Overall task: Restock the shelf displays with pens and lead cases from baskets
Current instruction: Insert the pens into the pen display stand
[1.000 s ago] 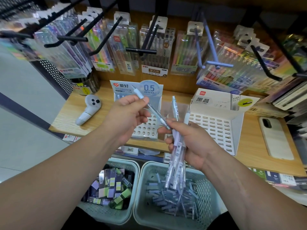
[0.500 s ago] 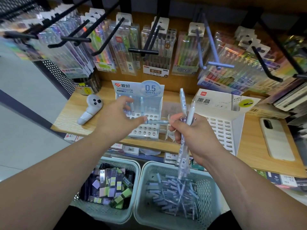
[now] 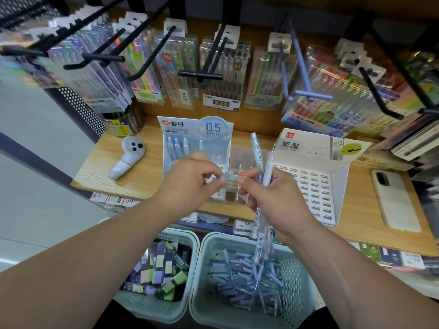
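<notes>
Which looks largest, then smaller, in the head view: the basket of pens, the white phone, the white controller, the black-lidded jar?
1. basket of pens, though it is also nearest the camera.
2. white phone.
3. white controller and black-lidded jar: too alike to rank.

The right hand (image 3: 268,195) holds a bunch of pens (image 3: 260,210) over a basket (image 3: 240,312) full of pens. The left hand (image 3: 192,179) pinches one pen (image 3: 226,176) in front of the 0.5 mm stand (image 3: 197,138). Another basket (image 3: 152,305) beside it holds lead cases (image 3: 159,269).
</notes>
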Demonstrator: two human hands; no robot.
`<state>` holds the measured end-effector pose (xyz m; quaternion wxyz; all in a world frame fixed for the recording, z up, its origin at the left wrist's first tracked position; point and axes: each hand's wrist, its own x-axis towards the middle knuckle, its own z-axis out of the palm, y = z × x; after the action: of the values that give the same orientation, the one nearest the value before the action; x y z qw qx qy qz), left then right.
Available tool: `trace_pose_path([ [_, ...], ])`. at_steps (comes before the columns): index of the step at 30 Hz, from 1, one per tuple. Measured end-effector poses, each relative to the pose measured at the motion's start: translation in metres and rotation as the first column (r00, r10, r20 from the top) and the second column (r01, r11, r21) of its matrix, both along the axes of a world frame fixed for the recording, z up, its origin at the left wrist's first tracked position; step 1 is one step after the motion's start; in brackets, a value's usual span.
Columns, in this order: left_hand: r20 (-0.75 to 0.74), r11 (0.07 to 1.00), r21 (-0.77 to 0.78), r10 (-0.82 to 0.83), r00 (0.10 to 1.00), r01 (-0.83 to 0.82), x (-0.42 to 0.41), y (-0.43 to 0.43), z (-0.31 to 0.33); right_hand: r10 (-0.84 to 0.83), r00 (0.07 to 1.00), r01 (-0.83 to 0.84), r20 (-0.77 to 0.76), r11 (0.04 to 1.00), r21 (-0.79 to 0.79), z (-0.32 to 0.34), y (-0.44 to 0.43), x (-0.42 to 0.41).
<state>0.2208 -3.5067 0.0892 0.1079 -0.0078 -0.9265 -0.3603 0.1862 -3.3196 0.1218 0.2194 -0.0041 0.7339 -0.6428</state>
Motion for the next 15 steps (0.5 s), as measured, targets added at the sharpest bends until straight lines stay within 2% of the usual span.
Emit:
trace_pose_path([
  [2,0.045,0.976,0.087,0.197,0.979,-0.2,-0.007,-0.008,0.0,-0.07,0.997,0.071,0.035,0.997,-0.011,-0.001,0.003,-0.005],
  [6,0.108,0.839,0.226,0.483,0.869,-0.495,-0.021,-0.024,-0.007,-0.108,0.991,0.11,0.079,0.993,-0.029,-0.002,0.007,-0.008],
  [11,0.129,0.783,0.254,0.554,0.822,-0.568,-0.031,-0.02,-0.012,-0.101,0.992,0.104,0.072,0.994,-0.033,-0.002,0.009,-0.009],
  [15,0.17,0.803,0.216,0.53,0.831,-0.556,-0.036,-0.016,-0.018,-0.104,0.992,0.108,0.071,0.993,-0.049,-0.002,0.01,-0.01],
])
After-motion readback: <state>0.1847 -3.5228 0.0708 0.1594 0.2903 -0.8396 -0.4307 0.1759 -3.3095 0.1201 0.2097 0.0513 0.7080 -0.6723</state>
